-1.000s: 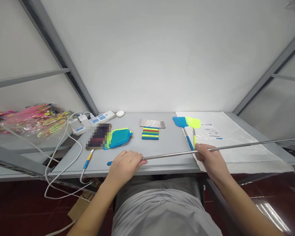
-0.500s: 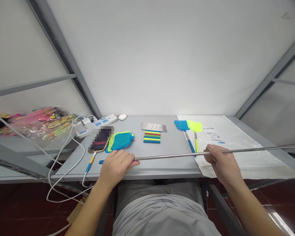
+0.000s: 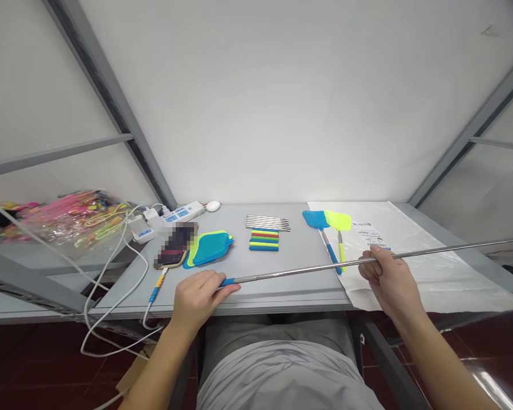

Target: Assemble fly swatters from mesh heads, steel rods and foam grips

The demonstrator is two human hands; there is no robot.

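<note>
A long extendable fly swatter stretches across the front of the table, its metal rod running out past the right edge of view, so its head is hidden. My left hand is closed round its blue handle. Further along, my right hand pinches the rod between thumb and fingers. Behind the rod lie two finished-looking short fly swatters, one blue and one yellow. Several coloured handle tubes lie mid-table below a row of metal rods. Loose blue and yellow swatter heads are stacked to the left.
A phone with a cable lies at the left, near a power strip and a round white object. White plastic packaging covers the table's right side. A bag of colourful items sits beyond the left frame post.
My right hand has slid rightward along the rod. My left hand has moved left and now grips further back, leaving the handle's rod end showing. The view has shifted slightly.
</note>
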